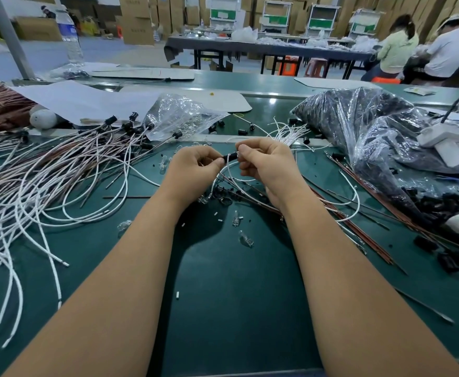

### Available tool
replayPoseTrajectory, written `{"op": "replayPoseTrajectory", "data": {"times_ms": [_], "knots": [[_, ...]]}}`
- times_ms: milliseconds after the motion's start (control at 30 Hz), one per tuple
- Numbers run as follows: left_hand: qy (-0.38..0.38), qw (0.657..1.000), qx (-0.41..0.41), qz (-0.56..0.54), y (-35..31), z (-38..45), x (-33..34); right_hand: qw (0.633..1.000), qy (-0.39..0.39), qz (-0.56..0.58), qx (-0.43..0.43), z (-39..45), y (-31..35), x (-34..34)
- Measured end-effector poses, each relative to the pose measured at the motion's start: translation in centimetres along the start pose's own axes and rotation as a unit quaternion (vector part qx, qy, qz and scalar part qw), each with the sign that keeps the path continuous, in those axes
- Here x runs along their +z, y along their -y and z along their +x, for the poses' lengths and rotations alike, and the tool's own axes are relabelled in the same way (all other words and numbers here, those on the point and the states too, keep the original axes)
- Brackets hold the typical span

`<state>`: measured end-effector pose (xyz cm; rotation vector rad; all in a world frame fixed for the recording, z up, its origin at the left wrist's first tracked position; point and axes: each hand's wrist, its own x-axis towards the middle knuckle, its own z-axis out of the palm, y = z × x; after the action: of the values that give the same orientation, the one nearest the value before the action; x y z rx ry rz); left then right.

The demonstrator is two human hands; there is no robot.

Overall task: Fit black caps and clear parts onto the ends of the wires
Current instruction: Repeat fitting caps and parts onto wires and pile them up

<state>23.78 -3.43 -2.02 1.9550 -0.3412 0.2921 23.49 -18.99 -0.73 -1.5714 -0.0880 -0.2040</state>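
Note:
My left hand [193, 170] pinches the near end of a small black cap [229, 157] that sits on a white wire [233, 172] looping down between my wrists. My right hand [266, 164] pinches a clear part [238, 154] at the cap's other end, thumb on top. Both hands hover just above the green table [223, 295]. Loose clear parts [246, 238] and small black caps [224, 198] lie on the table below my hands. A heap of white and brown wires with black caps fitted [59, 170] spreads to the left.
A big clear bag of black caps [359, 126] fills the right side, with brown wires [364, 227] before it. A smaller clear bag [179, 115] lies behind my hands. A water bottle [70, 36] stands far left. Two people sit at a far table [272, 49].

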Motion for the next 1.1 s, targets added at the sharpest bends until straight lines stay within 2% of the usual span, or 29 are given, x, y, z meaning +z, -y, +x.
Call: {"op": "replayPoseTrajectory", "data": {"times_ms": [167, 467, 667, 1100], "knots": [[-0.013, 1.000, 0.007, 0.005, 0.1, 0.0, 0.0, 0.998, -0.028, 0.034, 0.034, 0.0, -0.4, 0.5], [-0.035, 0.998, -0.023, -0.041, 0.2, 0.1, -0.1, 0.994, -0.016, 0.102, 0.044, -0.4, -0.6, 1.5], [-0.034, 0.998, -0.023, -0.045, 0.3, 0.2, -0.1, 0.999, 0.001, 0.041, 0.030, -0.3, -0.7, 1.1], [-0.035, 0.999, -0.024, -0.010, -0.1, 0.0, 0.1, 0.998, 0.007, 0.042, 0.037, -0.3, -0.8, 1.4]]}}
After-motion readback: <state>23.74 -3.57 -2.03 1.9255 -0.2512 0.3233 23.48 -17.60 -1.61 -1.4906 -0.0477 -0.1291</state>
